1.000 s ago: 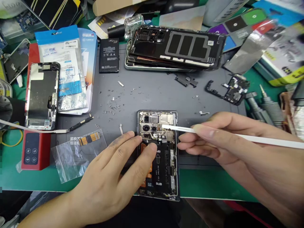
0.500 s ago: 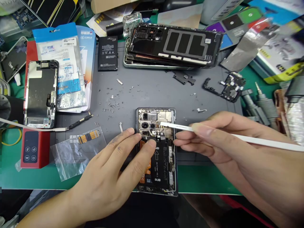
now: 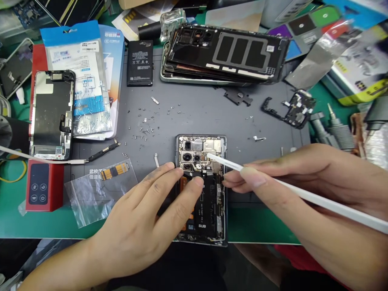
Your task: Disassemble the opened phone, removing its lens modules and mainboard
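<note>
**Opened phone [image 3: 212, 182], white stick [image 3: 315, 198] and two hands**

Opened phone: one, upright in view, at the near edge of a grey mat [image 3: 203, 115] on a green desk [image 3: 266, 232]. Camera modules [image 3: 187, 157] and metal-covered board at the far end; black battery [image 3: 206, 210] marked "SUB" toward the near end.

Left hand [image 3: 142, 222]: palm down, fingers extended and slightly parted, gripping nothing between them. Two fingertips at the phone's left edge, thumb tip over the top of the battery.

Right hand [image 3: 281, 202]: closed in a pinch on the white stick, thumb against forefinger, the other fingers curled by the phone's right edge. Stick slanted, its tip at the board, just right of the camera modules.

Also on the mat: loose screws [image 3: 145, 131], scattered, beyond the phone to the left; a small metal strip [image 3: 154, 100]; a loose black battery [image 3: 140, 64]; a stack of phone parts [image 3: 224, 56], black panel uppermost; a black bracket assembly [image 3: 298, 111], far right.

Left side: a phone screen assembly [image 3: 50, 113], partly over a blue-topped packet [image 3: 72, 40]; a red box [image 3: 45, 186] with a dark button panel; a clear bag [image 3: 100, 206] with an orange-and-black flex part [image 3: 114, 171].
</note>
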Motion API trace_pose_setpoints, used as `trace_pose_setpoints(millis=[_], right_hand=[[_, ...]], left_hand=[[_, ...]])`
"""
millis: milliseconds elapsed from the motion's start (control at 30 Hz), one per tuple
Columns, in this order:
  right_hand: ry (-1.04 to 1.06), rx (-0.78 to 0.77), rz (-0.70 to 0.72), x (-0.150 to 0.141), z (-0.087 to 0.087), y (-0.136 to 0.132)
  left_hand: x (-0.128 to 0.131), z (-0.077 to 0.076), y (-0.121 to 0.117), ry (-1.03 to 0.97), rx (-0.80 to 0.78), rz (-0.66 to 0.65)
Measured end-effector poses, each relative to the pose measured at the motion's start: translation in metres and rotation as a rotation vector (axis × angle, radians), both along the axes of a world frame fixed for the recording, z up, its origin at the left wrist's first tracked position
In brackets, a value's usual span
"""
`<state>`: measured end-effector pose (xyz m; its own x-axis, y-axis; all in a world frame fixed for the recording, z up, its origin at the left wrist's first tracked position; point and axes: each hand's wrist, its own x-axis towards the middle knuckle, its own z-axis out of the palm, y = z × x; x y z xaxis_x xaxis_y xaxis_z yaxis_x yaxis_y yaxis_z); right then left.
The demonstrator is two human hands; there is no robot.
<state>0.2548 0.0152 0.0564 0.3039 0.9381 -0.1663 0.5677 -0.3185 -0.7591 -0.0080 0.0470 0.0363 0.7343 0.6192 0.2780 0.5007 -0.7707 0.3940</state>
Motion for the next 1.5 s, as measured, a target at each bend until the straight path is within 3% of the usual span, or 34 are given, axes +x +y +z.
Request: trace_pose_setpoints(millis=[100, 267, 567, 1000, 1200, 1500], right_hand=[[0.051, 0.006, 0.013, 0.005, -0.004, 0.005], [0.434, -0.168, -0.049, 0.015, -0.012, 0.014], [0.642, -0.177, -0.174, 0.006, -0.011, 0.019], [0.584, -0.192, -0.095, 0.008, -0.014, 0.016], [0.585, -0.188, -0.089, 0.012, -0.016, 0.014], [0.686, -0.148, -0.088, 0.014, -0.014, 0.017]], left_hand=[[0.0, 0.0, 0.0, 0.006, 0.011, 0.001], [0.0, -0.001, 0.0, 0.017, -0.004, -0.005], [-0.001, 0.001, 0.0, -0.018, -0.016, -0.007], [-0.005, 0.001, 0.003, -0.111, -0.031, -0.03], [-0.005, 0.007, 0.003, -0.148, -0.041, 0.064], [-0.004, -0.001, -0.003, -0.17, -0.055, 0.155]])
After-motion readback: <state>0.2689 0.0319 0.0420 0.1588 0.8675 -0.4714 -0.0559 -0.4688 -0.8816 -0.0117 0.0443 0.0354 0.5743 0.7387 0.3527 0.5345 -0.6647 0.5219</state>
